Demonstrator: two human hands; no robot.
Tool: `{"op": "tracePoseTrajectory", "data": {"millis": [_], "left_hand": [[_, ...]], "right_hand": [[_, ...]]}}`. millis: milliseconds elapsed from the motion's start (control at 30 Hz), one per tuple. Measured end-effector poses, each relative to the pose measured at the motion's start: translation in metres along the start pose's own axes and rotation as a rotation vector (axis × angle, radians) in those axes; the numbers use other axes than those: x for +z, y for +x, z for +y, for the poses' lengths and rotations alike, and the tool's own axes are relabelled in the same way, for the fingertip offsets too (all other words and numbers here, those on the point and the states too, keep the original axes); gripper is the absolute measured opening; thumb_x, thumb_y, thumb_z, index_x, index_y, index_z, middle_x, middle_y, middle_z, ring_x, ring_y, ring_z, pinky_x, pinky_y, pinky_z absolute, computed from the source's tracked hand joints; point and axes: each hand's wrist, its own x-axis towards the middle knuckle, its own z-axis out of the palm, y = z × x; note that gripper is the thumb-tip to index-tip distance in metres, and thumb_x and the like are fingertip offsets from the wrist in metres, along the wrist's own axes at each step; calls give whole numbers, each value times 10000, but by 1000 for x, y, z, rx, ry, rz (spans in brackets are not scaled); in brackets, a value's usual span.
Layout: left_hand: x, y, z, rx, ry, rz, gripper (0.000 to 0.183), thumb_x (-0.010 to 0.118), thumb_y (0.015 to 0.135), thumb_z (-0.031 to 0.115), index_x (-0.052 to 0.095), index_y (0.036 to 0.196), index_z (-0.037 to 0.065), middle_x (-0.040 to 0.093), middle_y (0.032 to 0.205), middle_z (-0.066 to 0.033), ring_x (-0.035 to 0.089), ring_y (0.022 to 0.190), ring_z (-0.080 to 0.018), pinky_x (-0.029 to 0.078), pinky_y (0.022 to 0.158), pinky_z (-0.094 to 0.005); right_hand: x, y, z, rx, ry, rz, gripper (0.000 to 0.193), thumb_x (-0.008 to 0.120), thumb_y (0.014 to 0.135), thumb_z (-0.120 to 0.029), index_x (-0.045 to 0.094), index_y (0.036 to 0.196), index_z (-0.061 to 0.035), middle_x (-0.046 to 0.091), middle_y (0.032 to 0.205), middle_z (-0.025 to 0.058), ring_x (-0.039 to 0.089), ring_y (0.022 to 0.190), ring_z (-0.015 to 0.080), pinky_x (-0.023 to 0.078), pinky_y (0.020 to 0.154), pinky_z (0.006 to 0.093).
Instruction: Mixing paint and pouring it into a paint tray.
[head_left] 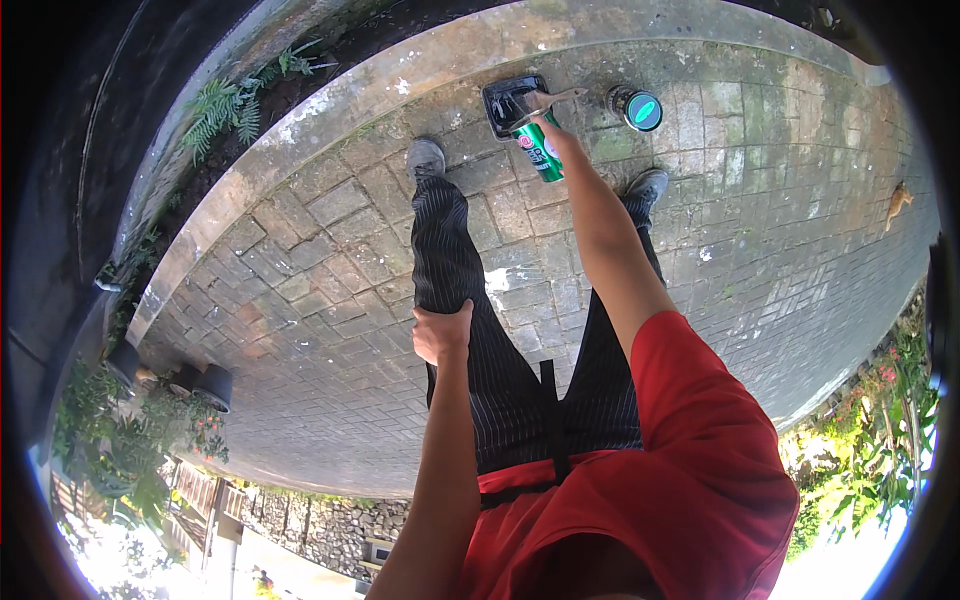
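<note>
A green fern (pixel 222 110) grows beside the curb (pixel 410 72), dark pots (pixel 213 388) beside leafy plants (pixel 100 408).

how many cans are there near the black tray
2: a green can in the right hand, beside the black tray, and a teal-topped dark can on the paving to the tray's right. Any behind the hand would be hidden.

A red short-sleeved shirt (pixel 700 410) is worn with black trousers (pixel 455 250) marked by thin, pale lengthwise stripes; a black strap (pixel 553 425) is seen at the waist, and both feet are covered by grey shoes (pixel 427 157).
</note>
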Motion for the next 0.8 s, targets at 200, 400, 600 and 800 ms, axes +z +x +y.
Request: {"op": "tracePoseTrajectory", "data": {"millis": [200, 400, 600, 800], "left_hand": [[-1, -1, 3, 13, -12, -5, 758, 780, 552, 548, 543, 1038, 16, 676, 951, -178, 671, 891, -326, 544, 799, -402], [-7, 2, -7, -47, -14, -33, 777, 779, 553, 544, 558, 1076, 13, 669, 994, -186, 659, 935, -328, 531, 831, -409], [-5, -2, 7, -6, -11, -34, 786, 780, 553, 548, 556, 1085, 13, 667, 998, -186, 657, 942, -329, 529, 833, -410], [-6, -3, 11, 3, 2, -41, 796, 783, 553, 549, 555, 1097, 15, 666, 1005, -187, 656, 950, -327, 528, 836, -411]], "right_hand": [[-4, -6, 0, -6, 37, -6, 1164, 618, 517, -803, 408, 1395, -67, 430, 1414, 140, 449, 1275, 294, 338, 1039, 456], [26, -65, 23, -213, 241, 84, 1169, 757, 559, -617, 199, 1448, -103, 416, 1373, 189, 506, 1144, 336, 472, 828, 511], [5, -75, 49, -386, 572, 2, 1118, 734, 584, -629, 207, 1442, -140, 388, 1377, 220, 461, 1202, 382, 512, 804, 498], [-8, -82, 66, -331, 489, -28, 1113, 737, 582, -617, 215, 1442, -141, 384, 1376, 210, 475, 1183, 376, 500, 789, 521]]}}
